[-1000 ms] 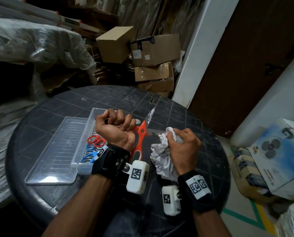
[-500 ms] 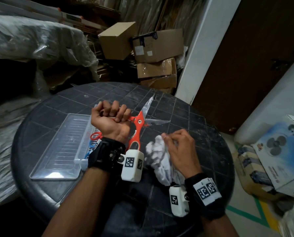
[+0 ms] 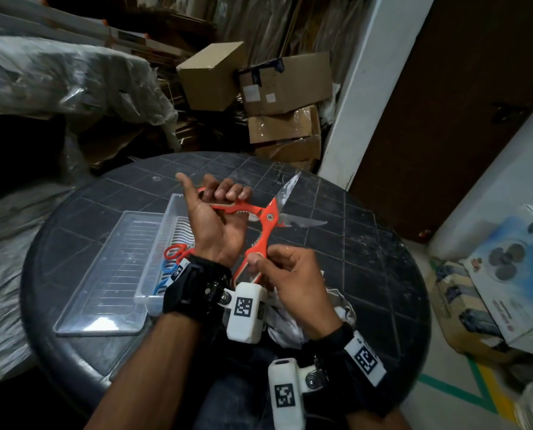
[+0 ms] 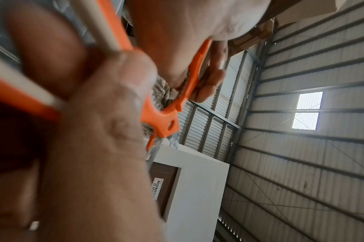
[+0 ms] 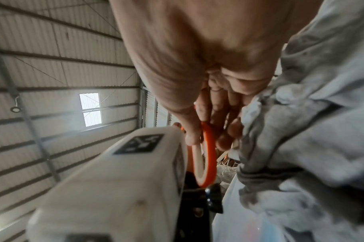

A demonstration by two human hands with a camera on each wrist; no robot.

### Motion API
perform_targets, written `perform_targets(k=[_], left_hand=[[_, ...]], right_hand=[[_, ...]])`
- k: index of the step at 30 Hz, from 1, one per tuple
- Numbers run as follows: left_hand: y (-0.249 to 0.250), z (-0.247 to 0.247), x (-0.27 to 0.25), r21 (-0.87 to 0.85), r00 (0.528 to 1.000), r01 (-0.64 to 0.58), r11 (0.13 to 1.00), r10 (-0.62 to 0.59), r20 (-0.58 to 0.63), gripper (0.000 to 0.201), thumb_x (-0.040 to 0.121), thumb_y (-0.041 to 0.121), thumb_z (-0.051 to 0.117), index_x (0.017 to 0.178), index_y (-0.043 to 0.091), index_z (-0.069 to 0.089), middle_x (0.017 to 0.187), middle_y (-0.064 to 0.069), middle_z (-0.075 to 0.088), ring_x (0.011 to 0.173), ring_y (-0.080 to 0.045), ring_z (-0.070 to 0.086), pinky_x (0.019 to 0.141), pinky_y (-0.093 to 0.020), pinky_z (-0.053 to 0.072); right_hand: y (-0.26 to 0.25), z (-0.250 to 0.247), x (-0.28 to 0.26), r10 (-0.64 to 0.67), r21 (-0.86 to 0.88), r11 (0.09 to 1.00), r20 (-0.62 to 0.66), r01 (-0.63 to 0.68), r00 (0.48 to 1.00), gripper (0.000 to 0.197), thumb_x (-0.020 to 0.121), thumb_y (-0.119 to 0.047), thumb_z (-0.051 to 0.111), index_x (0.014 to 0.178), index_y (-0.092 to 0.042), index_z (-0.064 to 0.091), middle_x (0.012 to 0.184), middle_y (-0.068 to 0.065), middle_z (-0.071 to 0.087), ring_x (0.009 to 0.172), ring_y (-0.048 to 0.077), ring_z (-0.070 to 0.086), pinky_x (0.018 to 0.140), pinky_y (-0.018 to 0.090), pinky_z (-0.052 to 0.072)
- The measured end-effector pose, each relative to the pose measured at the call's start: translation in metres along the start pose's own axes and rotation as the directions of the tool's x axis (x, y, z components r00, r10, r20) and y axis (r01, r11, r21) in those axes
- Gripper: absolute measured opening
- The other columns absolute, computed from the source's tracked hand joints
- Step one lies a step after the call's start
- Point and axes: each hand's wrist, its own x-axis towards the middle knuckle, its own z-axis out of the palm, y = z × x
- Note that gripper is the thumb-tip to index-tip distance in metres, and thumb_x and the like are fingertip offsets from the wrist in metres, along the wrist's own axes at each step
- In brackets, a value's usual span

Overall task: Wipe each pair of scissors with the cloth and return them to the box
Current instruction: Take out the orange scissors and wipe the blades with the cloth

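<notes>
Orange scissors (image 3: 260, 226): large, blades spread wide apart, held above the round black table (image 3: 367, 274). Left hand (image 3: 215, 225), palm up, fingers curled round one handle, thumb sticking out free. Right hand (image 3: 293, 280), thumb and fingertips pinching the other handle, near the left wrist. Cloth (image 3: 293, 324): white, crumpled, on the table under the right hand; mostly covered by hand and wrist camera, so whether the hand touches it cannot be told. Box (image 3: 153, 274): clear plastic, on the table left of the hands, holding scissors with red (image 3: 173, 251) and blue (image 3: 165, 268) handles; their blades are hidden behind the left wrist, count unclear. Lid (image 3: 103, 274): clear, flat, beside the box. Writing: a door sign (image 4: 157, 188) in the left wrist view reads "RESTRIC…", the rest cut off. Print on the fan carton (image 3: 507, 274) at right is too small to read. Wrist views blurred close up.
</notes>
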Motion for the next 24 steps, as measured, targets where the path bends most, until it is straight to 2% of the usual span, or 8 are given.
perform_targets(k=[6, 9, 11, 13, 18, 20, 22, 24], left_hand=[[-0.003, 0.0, 0.001, 0.14, 0.998, 0.053, 0.989, -0.059, 0.037, 0.052, 0.101, 0.066, 0.041, 0.072, 0.022, 0.038, 0.068, 0.002, 0.041, 0.067, -0.015, 0.047, 0.074, -0.031, 0.043], [0.0, -0.001, 0.003, 0.163, 0.997, 0.06, 0.985, -0.065, 0.03, 0.051, 0.1, 0.066, 0.042, 0.075, 0.022, 0.044, 0.075, 0.001, 0.046, 0.073, -0.016, 0.052, 0.081, -0.033, 0.043], [0.0, -0.004, 0.005, 0.201, 0.998, 0.06, 0.978, -0.059, -0.007, 0.049, 0.098, 0.067, 0.045, 0.082, 0.022, 0.052, 0.083, -0.002, 0.055, 0.081, -0.019, 0.06, 0.089, -0.037, 0.045], [-0.003, -0.008, 0.006, 0.271, 0.997, 0.076, 0.96, -0.066, -0.047, 0.043, 0.095, 0.068, 0.051, 0.088, 0.025, 0.057, 0.09, -0.002, 0.061, 0.089, -0.02, 0.062, 0.097, -0.043, 0.043], [-0.012, -0.011, 0.005, 0.448, 0.994, 0.107, 0.888, -0.089, -0.06, 0.034, 0.092, 0.061, 0.061, 0.085, 0.027, 0.058, 0.086, -0.001, 0.055, 0.079, -0.016, 0.056, 0.075, -0.035, 0.043], [-0.016, -0.013, 0.006, 0.497, 0.987, 0.158, 0.854, -0.14, -0.073, 0.038, 0.091, 0.062, 0.062, 0.091, 0.024, 0.06, 0.086, -0.003, 0.055, 0.075, -0.017, 0.052, 0.071, -0.034, 0.042], [-0.018, -0.015, 0.006, 0.568, 0.975, 0.219, 0.793, -0.2, -0.097, 0.049, 0.086, 0.064, 0.066, 0.108, 0.022, 0.058, 0.084, -0.003, 0.053, 0.072, -0.017, 0.048, 0.068, -0.033, 0.04], [-0.02, -0.014, 0.003, 0.644, 0.96, 0.266, 0.718, -0.26, -0.107, 0.051, 0.085, 0.062, 0.067, 0.11, 0.017, 0.062, 0.083, -0.003, 0.055, 0.069, -0.016, 0.05, 0.068, -0.031, 0.041]], right_hand=[[-0.001, -0.01, 0.003, 0.051, 0.148, 0.988, -0.034, -0.046, 0.998, 0.016, 0.095, -0.006, 0.071, 0.095, 0.009, 0.075, 0.08, 0.018, 0.074, 0.066, 0.019, 0.064, 0.057, 0.024, 0.053], [-0.002, -0.019, 0.004, 0.098, 0.155, 0.984, -0.023, -0.093, 0.995, 0.016, 0.095, -0.012, 0.071, 0.099, 0.002, 0.078, 0.087, 0.024, 0.073, 0.074, 0.03, 0.061, 0.067, 0.036, 0.054], [-0.001, -0.021, 0.004, 0.126, 0.166, 0.979, -0.033, -0.119, 0.991, 0.014, 0.094, -0.013, 0.073, 0.096, -0.002, 0.081, 0.089, 0.026, 0.074, 0.077, 0.031, 0.06, 0.071, 0.042, 0.052], [-0.004, -0.021, 0.004, 0.161, 0.197, 0.97, -0.08, -0.143, 0.984, 0.01, 0.092, -0.01, 0.075, 0.091, -0.003, 0.082, 0.082, 0.02, 0.075, 0.072, 0.028, 0.059, 0.067, 0.036, 0.051], [-0.005, -0.024, 0.015, 0.218, 0.271, 0.948, -0.16, -0.169, 0.963, 0.012, 0.09, -0.008, 0.076, 0.088, 0.003, 0.08, 0.071, 0.016, 0.067, 0.056, 0.016, 0.054, 0.047, 0.021, 0.04], [-0.005, -0.028, 0.02, 0.206, 0.279, 0.949, -0.198, -0.146, 0.958, 0.012, 0.089, -0.007, 0.077, 0.091, 0.004, 0.08, 0.072, 0.015, 0.069, 0.059, 0.015, 0.056, 0.046, 0.021, 0.04], [-0.005, -0.033, 0.025, 0.197, 0.284, 0.95, -0.233, -0.127, 0.952, 0.012, 0.089, -0.009, 0.077, 0.092, 0.003, 0.08, 0.072, 0.013, 0.07, 0.06, 0.015, 0.056, 0.047, 0.021, 0.04], [-0.006, -0.037, 0.031, 0.208, 0.31, 0.943, -0.267, -0.121, 0.941, 0.009, 0.088, -0.009, 0.078, 0.088, 0.0, 0.081, 0.071, 0.012, 0.07, 0.059, 0.014, 0.056, 0.047, 0.021, 0.04]])
